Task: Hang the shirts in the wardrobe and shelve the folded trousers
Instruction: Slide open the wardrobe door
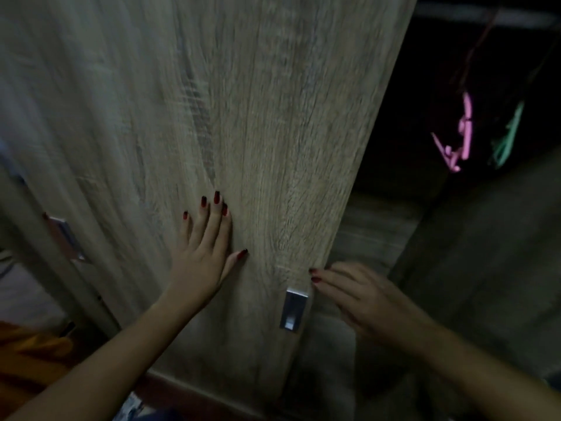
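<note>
Head view. The left hand lay flat and open, fingers spread, against the face of the wood-grain wardrobe door. The right hand was open too, gripping nothing, its fingertips at the door's free edge just above the metal handle. To the right the wardrobe interior stood dark, with a pink hanger and a green hanger hanging from a rail. No shirt or folded trousers could be identified; an orange cloth lay at lower left, its nature uncertain. The door appeared a rigid, fairly heavy panel, best moved by its handle or free edge. The hangers appeared light and stiff, best taken by the hook.
</note>
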Demonstrator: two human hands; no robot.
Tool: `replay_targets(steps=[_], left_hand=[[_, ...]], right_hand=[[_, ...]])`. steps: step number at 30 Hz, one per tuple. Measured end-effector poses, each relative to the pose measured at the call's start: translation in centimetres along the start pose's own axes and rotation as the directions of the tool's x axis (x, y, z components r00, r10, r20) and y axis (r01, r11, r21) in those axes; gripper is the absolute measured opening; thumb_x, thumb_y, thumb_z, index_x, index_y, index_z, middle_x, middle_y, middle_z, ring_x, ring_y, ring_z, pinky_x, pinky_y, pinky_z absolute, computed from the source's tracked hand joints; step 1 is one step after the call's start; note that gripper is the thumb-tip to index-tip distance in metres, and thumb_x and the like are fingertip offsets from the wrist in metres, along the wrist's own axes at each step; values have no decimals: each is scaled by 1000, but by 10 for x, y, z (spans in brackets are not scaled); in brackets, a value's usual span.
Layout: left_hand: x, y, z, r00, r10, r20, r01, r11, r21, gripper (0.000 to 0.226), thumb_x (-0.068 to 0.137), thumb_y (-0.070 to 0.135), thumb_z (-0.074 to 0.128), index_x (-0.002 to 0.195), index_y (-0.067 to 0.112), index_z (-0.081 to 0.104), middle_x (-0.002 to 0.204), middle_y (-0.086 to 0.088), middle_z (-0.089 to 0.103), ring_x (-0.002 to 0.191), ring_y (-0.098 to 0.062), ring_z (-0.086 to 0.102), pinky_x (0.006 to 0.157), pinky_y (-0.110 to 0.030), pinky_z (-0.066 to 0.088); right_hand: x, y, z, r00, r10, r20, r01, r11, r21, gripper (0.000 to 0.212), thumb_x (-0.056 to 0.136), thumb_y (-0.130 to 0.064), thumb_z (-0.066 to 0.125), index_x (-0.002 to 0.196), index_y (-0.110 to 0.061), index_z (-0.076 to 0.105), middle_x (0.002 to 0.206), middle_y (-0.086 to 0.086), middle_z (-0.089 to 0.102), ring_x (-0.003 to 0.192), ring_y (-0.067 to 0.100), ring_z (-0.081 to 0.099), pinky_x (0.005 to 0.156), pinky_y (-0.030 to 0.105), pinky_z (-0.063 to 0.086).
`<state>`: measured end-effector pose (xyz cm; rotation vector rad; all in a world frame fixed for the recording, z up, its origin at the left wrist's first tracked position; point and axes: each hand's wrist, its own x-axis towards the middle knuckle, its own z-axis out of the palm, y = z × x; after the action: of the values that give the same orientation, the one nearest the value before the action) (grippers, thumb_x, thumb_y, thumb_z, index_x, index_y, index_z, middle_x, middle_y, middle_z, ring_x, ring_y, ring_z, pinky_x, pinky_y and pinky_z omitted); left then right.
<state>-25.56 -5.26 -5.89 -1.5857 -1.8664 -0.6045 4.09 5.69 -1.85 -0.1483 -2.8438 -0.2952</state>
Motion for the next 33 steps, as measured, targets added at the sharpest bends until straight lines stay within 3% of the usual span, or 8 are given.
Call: replay_targets(steps=[3,5,8,11,15,23,28,33], left_hand=[[-9,6,5,968,-220,121,237,959,-157,95,89,62,34,149,3,-9,157,-15,-20,147,-32,-11,117,-56,12],[-15,16,8,948,-278,153,310,913,-264,106,83,72,35,147,7,-20,154,-13,-31,145,-32,-19,118,-54,7],[-19,40,12,947,-271,176,313,902,-298,124,74,77,46,145,4,-24,152,-21,-32,143,-37,-23,115,-53,0],[-14,49,17,933,-326,153,357,894,-271,132,70,85,44,145,-8,-12,151,-34,-20,142,-47,-15,115,-58,3],[-12,34,27,918,-371,143,396,883,-252,126,74,78,47,144,-10,-9,151,-34,-19,142,-50,-11,111,-67,15],[-15,-2,21,913,-379,148,405,880,-249,134,70,74,60,143,0,-26,151,-29,-26,143,-44,-18,113,-64,11],[-15,-22,17,915,-380,134,402,883,-240,133,71,74,60,143,-7,-17,151,-32,-23,142,-46,-17,113,-64,12],[-18,-35,16,902,-403,153,430,873,-230,133,70,70,62,144,-2,-21,151,-28,-27,142,-43,-20,114,-63,12]], right_hand=[[28,25,-35,970,-229,-82,206,954,-218,39,90,-7,56,129,-3,56,140,13,50,131,30,47,105,46,40],[47,39,-54,945,-308,-108,262,913,-312,38,96,-9,45,133,-3,51,144,13,45,136,29,40,109,45,36],[75,53,-70,930,-345,-128,284,895,-344,40,97,-7,46,136,-1,45,148,14,38,139,29,34,110,45,37],[100,58,-69,914,-395,-95,340,873,-351,41,95,-6,47,136,0,44,148,16,37,139,28,34,109,44,39],[118,56,-60,915,-394,-85,341,871,-353,44,97,-8,44,140,0,39,151,15,33,142,28,29,109,44,39],[159,42,-54,880,-449,-156,361,845,-394,48,96,-13,47,143,-7,37,152,12,30,143,28,26,113,44,32],[187,31,-51,903,-411,-126,327,846,-422,61,90,-16,56,145,-5,31,155,13,26,145,27,21,111,43,35],[201,21,-46,911,-393,-122,319,862,-394,60,92,-15,52,145,-3,29,156,14,23,145,27,18,112,41,34]])
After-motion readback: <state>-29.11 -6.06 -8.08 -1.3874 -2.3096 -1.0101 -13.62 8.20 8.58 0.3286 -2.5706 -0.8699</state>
